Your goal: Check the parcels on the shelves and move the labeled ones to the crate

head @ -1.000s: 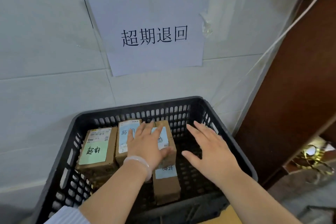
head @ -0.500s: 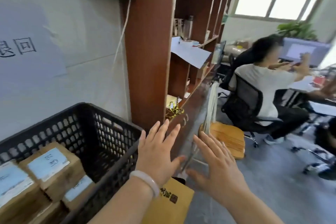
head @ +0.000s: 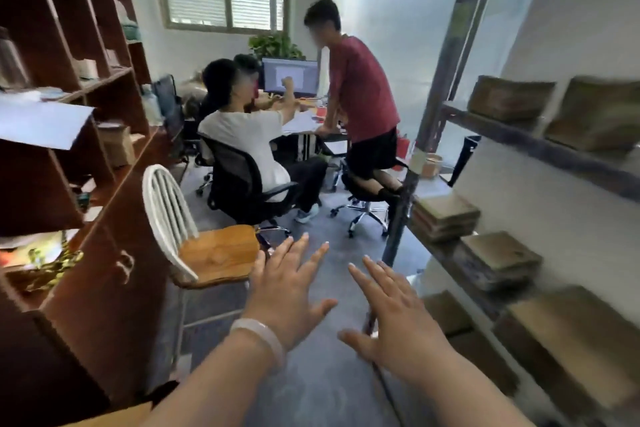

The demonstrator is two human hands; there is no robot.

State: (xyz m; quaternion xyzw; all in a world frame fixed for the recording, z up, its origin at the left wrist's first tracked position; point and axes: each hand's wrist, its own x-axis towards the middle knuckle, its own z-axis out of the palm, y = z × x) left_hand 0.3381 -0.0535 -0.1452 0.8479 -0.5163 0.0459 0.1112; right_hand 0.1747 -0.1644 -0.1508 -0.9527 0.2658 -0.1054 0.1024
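My left hand [head: 287, 295], with a pale bracelet on the wrist, and my right hand [head: 394, 319] are both held out in front of me over the grey floor, fingers spread and holding nothing. Brown cardboard parcels lie on a metal shelf rack [head: 512, 130] at the right: two on the upper shelf [head: 509, 97], a stack on the middle shelf [head: 446, 215], another beside it [head: 498, 258], and larger ones lower down [head: 568, 336]. They are blurred, so I cannot tell whether any has a label. The crate is out of view.
A dark red wooden bookcase [head: 69, 156] fills the left side. A white-backed wooden chair [head: 207, 250] stands just ahead of my left hand. Further on, two people sit and one leans at a desk with a monitor [head: 290, 74].
My view has swung right, away from the black crate with its labelled parcels and across the bookcase to the room and the shelf rack. Both hands left the crate and stay spread.
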